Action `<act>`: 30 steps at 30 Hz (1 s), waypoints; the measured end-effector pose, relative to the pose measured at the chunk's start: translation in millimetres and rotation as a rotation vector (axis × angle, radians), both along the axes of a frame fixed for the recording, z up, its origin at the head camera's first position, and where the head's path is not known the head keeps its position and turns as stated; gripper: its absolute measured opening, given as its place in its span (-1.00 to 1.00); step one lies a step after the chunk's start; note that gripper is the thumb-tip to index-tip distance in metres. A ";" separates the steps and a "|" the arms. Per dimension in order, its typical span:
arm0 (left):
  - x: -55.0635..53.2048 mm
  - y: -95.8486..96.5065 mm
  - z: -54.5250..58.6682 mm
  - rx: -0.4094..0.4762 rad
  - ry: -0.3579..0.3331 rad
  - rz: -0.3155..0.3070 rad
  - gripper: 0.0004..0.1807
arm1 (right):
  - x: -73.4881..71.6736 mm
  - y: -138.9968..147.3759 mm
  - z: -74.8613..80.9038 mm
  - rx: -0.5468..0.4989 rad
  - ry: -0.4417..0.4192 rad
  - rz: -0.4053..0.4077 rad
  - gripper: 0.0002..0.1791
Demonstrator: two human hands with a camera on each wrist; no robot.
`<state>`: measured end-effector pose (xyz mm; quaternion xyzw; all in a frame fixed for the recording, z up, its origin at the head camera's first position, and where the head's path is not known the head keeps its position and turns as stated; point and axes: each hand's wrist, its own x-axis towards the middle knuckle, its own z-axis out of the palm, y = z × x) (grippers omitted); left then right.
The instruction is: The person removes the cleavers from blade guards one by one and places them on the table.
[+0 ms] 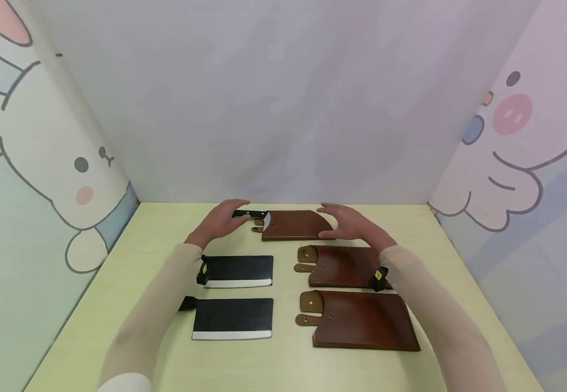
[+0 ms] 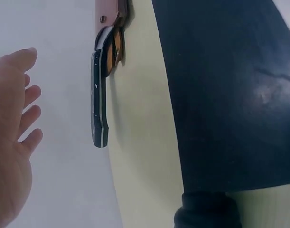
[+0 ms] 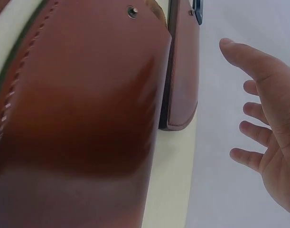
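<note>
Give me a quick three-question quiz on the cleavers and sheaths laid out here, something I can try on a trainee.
1. How many cleavers lie with bare blades?
2. True or false: the left hand grips the black knife handle.
3. Which of the three brown sheaths has a handle sticking out?
A) the nearest sheath
B) the middle sheath
C) the farthest sheath

Key:
1. Two
2. False
3. C
</note>
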<state>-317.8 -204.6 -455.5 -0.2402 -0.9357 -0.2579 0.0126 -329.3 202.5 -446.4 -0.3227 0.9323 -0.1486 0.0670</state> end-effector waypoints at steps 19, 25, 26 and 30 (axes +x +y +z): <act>-29.2 6.0 -44.7 -0.065 -0.100 0.059 -0.38 | -35.1 -35.0 -33.3 -0.013 -0.117 -0.010 0.15; -28.6 9.6 -43.2 -0.121 -0.077 0.048 -0.37 | -38.1 -40.9 -39.5 -0.003 -0.184 -0.018 0.19; -28.4 10.2 -42.6 -0.127 -0.079 0.049 -0.37 | -38.4 -41.9 -39.9 0.005 -0.196 -0.019 0.20; -28.4 12.6 -41.5 -0.138 -0.091 0.054 -0.36 | -40.1 -45.7 -41.2 0.026 -0.228 -0.040 0.25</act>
